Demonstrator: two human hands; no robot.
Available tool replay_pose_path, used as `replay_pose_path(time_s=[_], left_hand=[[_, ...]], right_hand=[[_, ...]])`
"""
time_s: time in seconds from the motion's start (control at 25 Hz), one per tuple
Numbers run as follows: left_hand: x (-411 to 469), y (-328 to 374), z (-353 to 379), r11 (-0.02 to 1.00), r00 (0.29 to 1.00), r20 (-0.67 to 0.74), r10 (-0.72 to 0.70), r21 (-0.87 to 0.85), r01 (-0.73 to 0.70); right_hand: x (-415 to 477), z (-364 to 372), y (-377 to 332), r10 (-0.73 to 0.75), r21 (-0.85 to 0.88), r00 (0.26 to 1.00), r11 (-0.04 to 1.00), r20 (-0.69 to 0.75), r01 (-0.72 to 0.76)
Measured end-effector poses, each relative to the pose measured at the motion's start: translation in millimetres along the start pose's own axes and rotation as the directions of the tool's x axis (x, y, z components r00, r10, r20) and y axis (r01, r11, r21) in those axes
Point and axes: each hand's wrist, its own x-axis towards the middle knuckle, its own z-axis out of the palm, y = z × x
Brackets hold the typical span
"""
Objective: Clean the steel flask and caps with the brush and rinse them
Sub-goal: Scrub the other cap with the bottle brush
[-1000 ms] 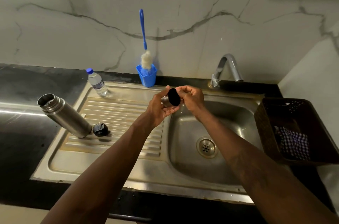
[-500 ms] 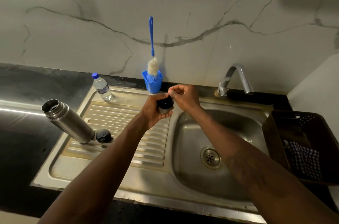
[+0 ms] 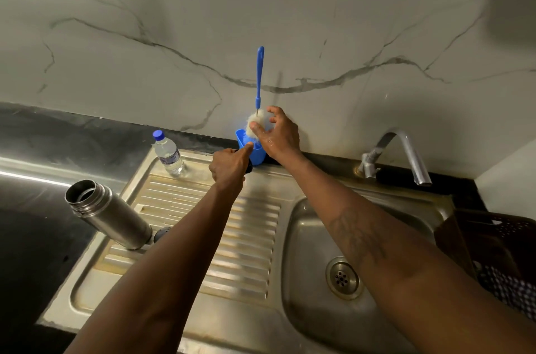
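Item 1. My right hand (image 3: 280,134): stretched toward the wall, fingers (image 3: 272,113) half open and curved round the white bristle head of the brush (image 3: 259,75), thumb laid on the front of the bristles. This part is blurred, so I cannot tell whether the grip has closed.

Item 2. Brush: upright, blue handle rising straight above my right fingertips, bristle end down in the blue holder (image 3: 256,155) just below them.

Item 3. My left hand (image 3: 230,166): curled tight round a black cap (image 3: 249,169), of which only a dark edge shows past my knuckles. The thumb points at the holder's rim and is touching it or nearly so.

Item 4. Steel flask (image 3: 111,216): well to the left of my left hand and nearer me, lying tilted at the edge of the drainboard (image 3: 246,237), mouth open.

Item 5. Second cap (image 3: 162,233): dark, just beside the flask's base, on the side toward my left forearm.

Item 6. Water bottle (image 3: 168,152): upright with a blue lid, near my left knuckles on their left.

Item 7. Sink basin (image 3: 307,310): under my right forearm.

Item 8. Tap (image 3: 406,150): right of my right hand, well apart from it.

Item 9. Basket (image 3: 493,237): dark, far right beyond the basin, with a checked cloth (image 3: 510,288) inside.
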Motion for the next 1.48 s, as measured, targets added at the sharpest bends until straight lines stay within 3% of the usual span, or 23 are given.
replay_pose_path(time_s=[0.2,0.44,0.64,1.0,1.12,1.16,1.24,1.32,1.48], left_hand=[[22.1,5.8,10.6,0.981,0.999,-0.036,0.026,0.194,-0.018],[20.7,9.5,17.8,0.975,0.998,-0.062,0.001,0.221,0.012],[16.4,11.5,16.7,0.986,0.996,-0.086,-0.013,0.165,0.027],[-8.7,3.8,9.9,0.997,0.999,-0.045,-0.019,0.068,0.022],[-33.2,-0.6,5.2,0.999,0.998,0.056,-0.012,-0.039,0.014],[-43.3,-4.1,4.4,0.973,0.99,0.13,-0.063,-0.211,0.09],[-64.2,-14.4,2.9,0.804,0.925,0.359,-0.124,-0.51,0.306],[-78.1,-27.6,1.8,0.731,0.876,0.477,-0.077,-0.57,0.375],[-93.0,-46.1,-0.5,0.741,0.849,0.528,-0.024,-0.561,0.37]], right_hand=[[13.1,10.9,-5.7,-0.086,0.001,0.995,0.996,0.044,0.086],[16.9,5.4,-17.1,-0.117,-0.013,0.991,0.993,-0.064,0.117],[13.6,-15.9,-35.9,-0.194,0.101,0.964,0.971,-0.182,0.214],[-36.2,-59.1,-22.9,-0.107,0.293,0.922,0.929,-0.373,0.226],[-58.6,-76.2,-13.0,-0.081,0.384,0.887,0.881,-0.454,0.277],[-65.7,-80.1,-8.1,-0.061,0.41,0.881,0.868,-0.468,0.278],[-80.6,-86.1,4.8,-0.013,0.448,0.882,0.858,-0.47,0.252],[-95.9,-92.6,21.3,0.011,0.46,0.895,0.86,-0.447,0.219],[-118.3,-112.5,45.7,0.043,0.455,0.928,0.879,-0.37,0.141]])
